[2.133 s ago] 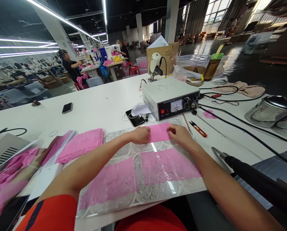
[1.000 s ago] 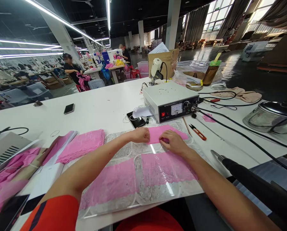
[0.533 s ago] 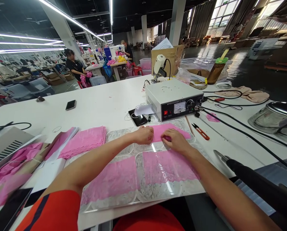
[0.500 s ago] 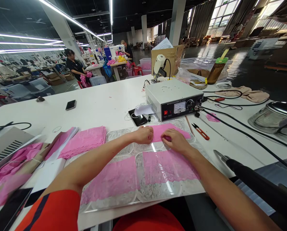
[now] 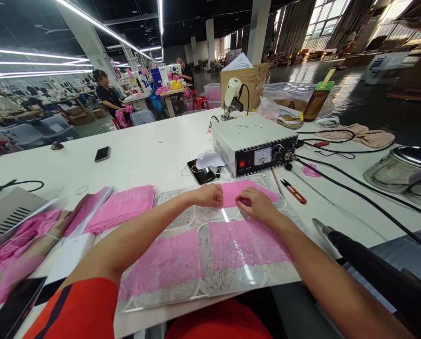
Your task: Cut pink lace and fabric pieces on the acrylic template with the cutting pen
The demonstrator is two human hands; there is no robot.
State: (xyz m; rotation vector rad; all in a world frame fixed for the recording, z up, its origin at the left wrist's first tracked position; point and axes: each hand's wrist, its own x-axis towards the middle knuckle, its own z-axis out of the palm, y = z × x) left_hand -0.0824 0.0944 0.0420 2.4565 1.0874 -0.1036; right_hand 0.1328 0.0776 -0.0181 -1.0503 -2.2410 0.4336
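A pink piece of fabric lies at the far side of a clear plastic sheet. My left hand has its fingers curled on the fabric's left end. At the near edge, my right hand pinches the same fabric between thumb and fingers. Closer to me, two more pink panels, a left panel and a right panel, lie flat on or beneath the clear sheet; I cannot tell which. A stack of pink fabric pieces sits left of the sheet.
Behind my hands stands a control box with a dial, a black phone beside it. Orange thread snips lie to the right. A black-handled tool with a metal tip juts in at right, with cables running nearby. Two people work farther back.
The view has shifted very slightly. Both hands stay on the same pink fabric, with no clear movement between them.
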